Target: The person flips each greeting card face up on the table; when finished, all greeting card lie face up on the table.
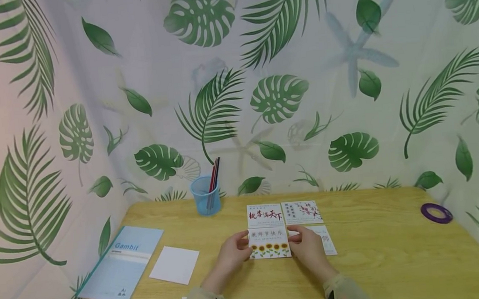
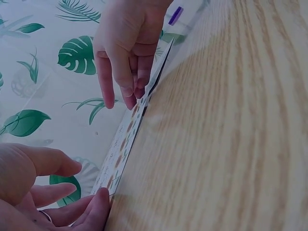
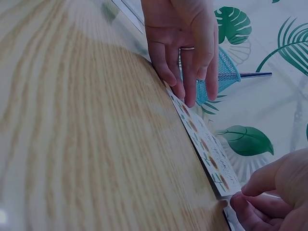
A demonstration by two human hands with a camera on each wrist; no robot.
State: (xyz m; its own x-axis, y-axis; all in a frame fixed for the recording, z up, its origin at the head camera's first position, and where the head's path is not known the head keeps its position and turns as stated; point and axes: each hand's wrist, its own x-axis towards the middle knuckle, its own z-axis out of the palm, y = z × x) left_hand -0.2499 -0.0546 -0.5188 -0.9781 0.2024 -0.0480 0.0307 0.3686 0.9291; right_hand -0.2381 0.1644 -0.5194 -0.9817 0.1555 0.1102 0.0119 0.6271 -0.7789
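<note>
My left hand [image 1: 231, 253] pinches the left edge of the sunflower card [image 1: 270, 243], flat on the counter [image 1: 383, 260] below two others, my right hand [image 1: 308, 245] pinches its right edge; I should slide it squarely, keeping edges aligned.

sunflower card [image 1: 270, 244], flat on table, red lettering

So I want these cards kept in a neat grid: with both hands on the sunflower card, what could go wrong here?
The sunflower card is held at each end by the left hand and right hand, and it seems to overlap the card to its right; sliding it may drag that one askew. It also lies close under the red-lettered card, so a push away from the person could nudge that row.
</note>
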